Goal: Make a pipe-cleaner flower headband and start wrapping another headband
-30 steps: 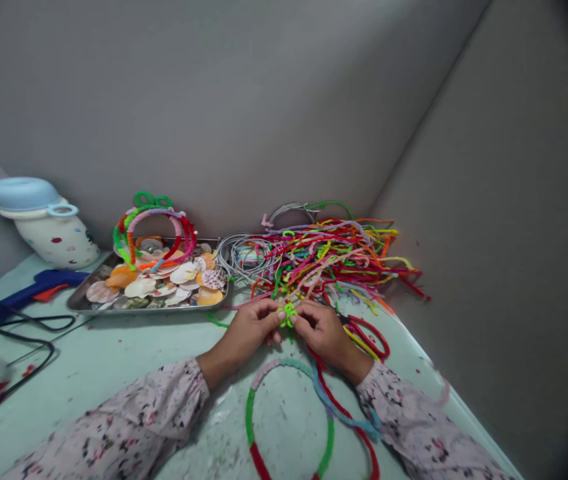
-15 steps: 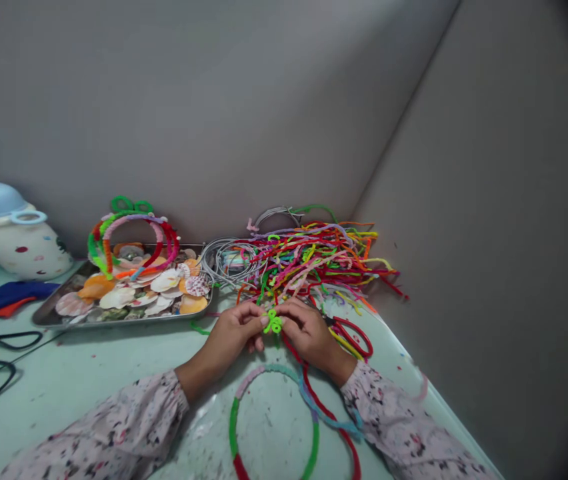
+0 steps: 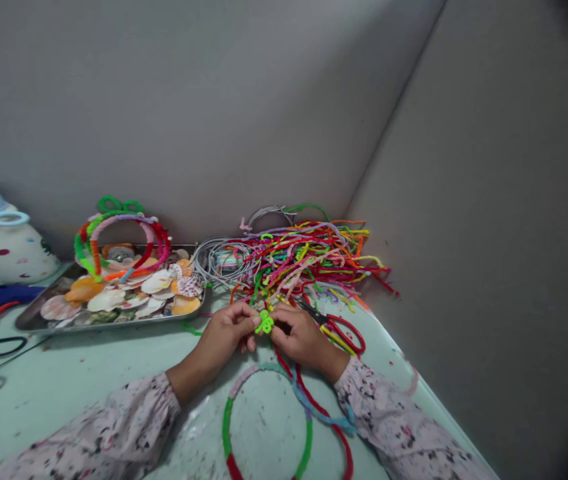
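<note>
Between my two hands is a small bright green pipe cleaner (image 3: 265,324), bent into several little loops like a flower. My left hand (image 3: 227,337) pinches its left side between thumb and fingertips. From the other side, my right hand (image 3: 301,333) pinches it, with the fingers curled. Below my hands lies a hoop (image 3: 227,420) wrapped in green, pink, teal and red pipe cleaner. Red (image 3: 314,393) and light blue pipe cleaners (image 3: 321,415) trail across its right side. Red-handled scissors (image 3: 347,333) rest just beyond my right hand, partly hidden by a yellow strip.
A metal tray (image 3: 114,325) of seashells stands at the left, with colourful wrapped hoops (image 3: 97,243) on it. Behind my hands lie a wire coil (image 3: 224,263) and a heap of pipe cleaners (image 3: 314,260). A blue glue gun (image 3: 1,299) and spotted container (image 3: 9,250) are far left.
The view has shifted slightly, so everything sits a little further left. The green loops have turned a little between my fingers; both hands keep their pinch.
</note>
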Tool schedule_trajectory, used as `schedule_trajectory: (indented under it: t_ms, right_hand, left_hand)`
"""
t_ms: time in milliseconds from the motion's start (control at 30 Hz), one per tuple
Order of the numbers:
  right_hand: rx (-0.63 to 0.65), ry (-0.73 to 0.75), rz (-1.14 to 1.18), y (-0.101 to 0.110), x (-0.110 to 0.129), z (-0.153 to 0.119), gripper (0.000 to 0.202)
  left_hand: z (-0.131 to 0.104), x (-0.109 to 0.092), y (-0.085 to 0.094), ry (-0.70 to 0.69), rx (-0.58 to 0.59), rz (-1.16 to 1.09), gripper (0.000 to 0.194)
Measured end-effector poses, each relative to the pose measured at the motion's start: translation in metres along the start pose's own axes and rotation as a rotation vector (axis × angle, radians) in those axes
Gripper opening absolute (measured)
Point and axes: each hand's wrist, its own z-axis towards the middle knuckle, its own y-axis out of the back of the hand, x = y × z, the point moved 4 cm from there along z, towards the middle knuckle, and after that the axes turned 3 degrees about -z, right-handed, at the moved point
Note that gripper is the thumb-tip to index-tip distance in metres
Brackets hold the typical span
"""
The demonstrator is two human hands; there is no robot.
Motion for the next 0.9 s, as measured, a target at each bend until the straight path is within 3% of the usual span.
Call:
schedule_trajectory:
  t_ms: [200, 500, 900]
  right_hand:
    - [0.025, -0.049, 0.011, -0.0009, 0.0013, 0.0004, 0.019]
    - [-0.041, -0.089, 0.042, -0.0013, -0.0045, -0.0013, 0.016]
    - [0.015, -0.069, 0.052, -0.0030, -0.0001, -0.0002, 0.018]
  left_hand:
    - [-0.0011, 0.0014, -0.0009, -0.043, 0.015, 0.049, 0.021]
    - [-0.0029, -0.0046, -0.0014, -0.085, 0.089, 0.051, 0.020]
    - [0.0008, -0.0002, 0.0004, -0.042, 0.003, 0.083, 0.019]
